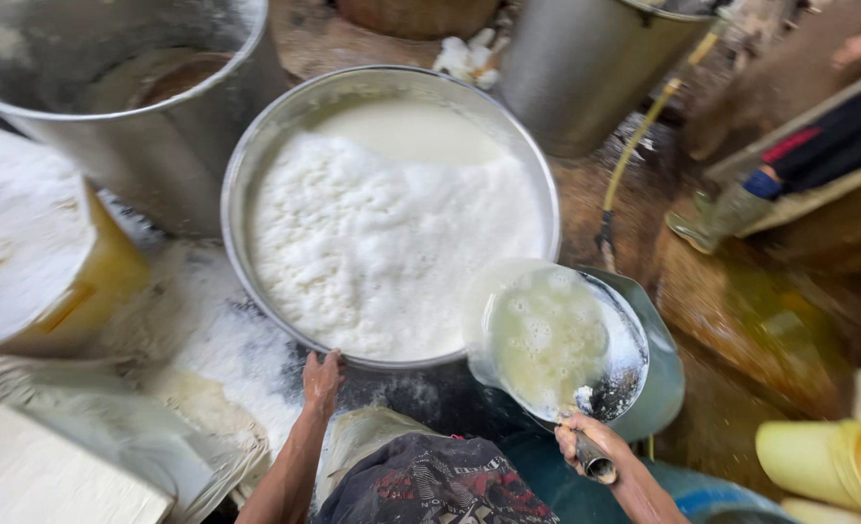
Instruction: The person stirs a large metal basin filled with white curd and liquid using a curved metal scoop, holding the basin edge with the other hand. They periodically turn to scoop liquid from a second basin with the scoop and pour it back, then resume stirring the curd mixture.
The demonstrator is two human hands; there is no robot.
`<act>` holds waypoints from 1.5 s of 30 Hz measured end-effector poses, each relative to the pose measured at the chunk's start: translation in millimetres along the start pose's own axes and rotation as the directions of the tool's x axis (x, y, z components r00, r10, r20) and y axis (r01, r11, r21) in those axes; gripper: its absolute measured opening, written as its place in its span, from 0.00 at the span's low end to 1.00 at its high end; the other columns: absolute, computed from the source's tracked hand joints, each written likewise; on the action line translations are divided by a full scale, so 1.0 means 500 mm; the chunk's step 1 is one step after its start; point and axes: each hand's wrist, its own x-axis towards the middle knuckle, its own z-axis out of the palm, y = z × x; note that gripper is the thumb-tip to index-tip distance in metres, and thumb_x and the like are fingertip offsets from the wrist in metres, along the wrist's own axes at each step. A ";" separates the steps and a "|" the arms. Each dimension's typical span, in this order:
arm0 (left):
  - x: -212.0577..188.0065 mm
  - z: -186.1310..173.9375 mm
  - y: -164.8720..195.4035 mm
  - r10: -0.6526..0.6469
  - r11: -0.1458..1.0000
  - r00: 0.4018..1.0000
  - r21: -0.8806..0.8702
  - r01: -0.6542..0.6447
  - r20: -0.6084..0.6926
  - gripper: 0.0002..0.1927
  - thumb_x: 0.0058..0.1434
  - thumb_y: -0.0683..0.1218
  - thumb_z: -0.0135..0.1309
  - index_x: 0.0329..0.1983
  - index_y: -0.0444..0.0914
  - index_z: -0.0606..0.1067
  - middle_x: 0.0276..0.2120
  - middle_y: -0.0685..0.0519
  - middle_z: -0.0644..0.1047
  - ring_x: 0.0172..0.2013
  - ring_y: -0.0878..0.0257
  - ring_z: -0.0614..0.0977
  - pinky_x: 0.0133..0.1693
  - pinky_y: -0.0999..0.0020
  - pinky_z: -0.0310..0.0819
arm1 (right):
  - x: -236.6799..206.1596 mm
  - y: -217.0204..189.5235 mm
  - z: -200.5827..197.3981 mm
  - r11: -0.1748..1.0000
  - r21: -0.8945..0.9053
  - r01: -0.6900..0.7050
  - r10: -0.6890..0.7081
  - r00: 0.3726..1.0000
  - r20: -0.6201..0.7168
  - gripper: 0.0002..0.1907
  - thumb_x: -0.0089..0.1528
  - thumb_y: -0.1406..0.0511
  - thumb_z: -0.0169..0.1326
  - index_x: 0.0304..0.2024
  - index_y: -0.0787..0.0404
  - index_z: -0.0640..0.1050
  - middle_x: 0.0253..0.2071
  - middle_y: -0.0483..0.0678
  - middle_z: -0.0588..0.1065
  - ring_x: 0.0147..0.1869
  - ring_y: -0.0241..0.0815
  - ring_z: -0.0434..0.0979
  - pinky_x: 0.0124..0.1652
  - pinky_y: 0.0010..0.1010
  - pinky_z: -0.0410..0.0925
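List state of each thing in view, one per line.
large metal basin: nearly full, white foamy liquid
ladle pan: tilted, pale frothy liquid inside
right hand: gripping the ladle pan's handle
left hand: fingers on the basin rim
yellow bucket: topped with white foam
steel pot: mostly empty

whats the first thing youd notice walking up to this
The wide metal basin in the middle, brimming with frothy white liquid, grabs the eye first. The left hand rests on its near rim, while the right hand grips the handle of a metal scoop holding pale foamy liquid just to the basin's right. Big steel pots stand behind, and white spill covers the surface at lower left.
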 end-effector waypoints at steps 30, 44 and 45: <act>0.003 0.042 0.082 0.009 0.986 0.946 0.158 0.045 -0.324 0.51 0.54 0.42 0.64 0.76 0.49 0.49 0.44 0.46 0.82 0.36 0.55 0.84 0.37 0.61 0.78 | 0.522 -0.888 0.777 0.849 -0.338 0.407 -0.442 0.897 -0.027 0.07 0.61 0.69 0.55 0.37 0.68 0.72 0.24 0.53 0.72 0.23 0.48 0.73 0.26 0.39 0.72; 0.007 0.049 0.108 0.136 0.937 0.902 0.348 0.017 -0.410 0.52 0.52 0.45 0.68 0.76 0.49 0.52 0.38 0.42 0.82 0.30 0.57 0.82 0.31 0.63 0.77 | 0.659 -0.768 1.181 0.180 -0.765 0.618 -0.439 0.747 0.500 0.17 0.59 0.67 0.59 0.46 0.70 0.73 0.31 0.55 0.76 0.28 0.47 0.77 0.28 0.43 0.72; 0.005 0.053 0.110 0.196 0.928 0.892 0.372 -0.033 -0.408 0.52 0.51 0.46 0.68 0.75 0.48 0.52 0.39 0.41 0.82 0.32 0.55 0.83 0.34 0.62 0.77 | 0.666 -0.753 1.184 0.015 -0.744 0.668 -0.437 0.674 0.596 0.19 0.59 0.66 0.61 0.47 0.71 0.74 0.33 0.57 0.78 0.29 0.48 0.79 0.30 0.42 0.73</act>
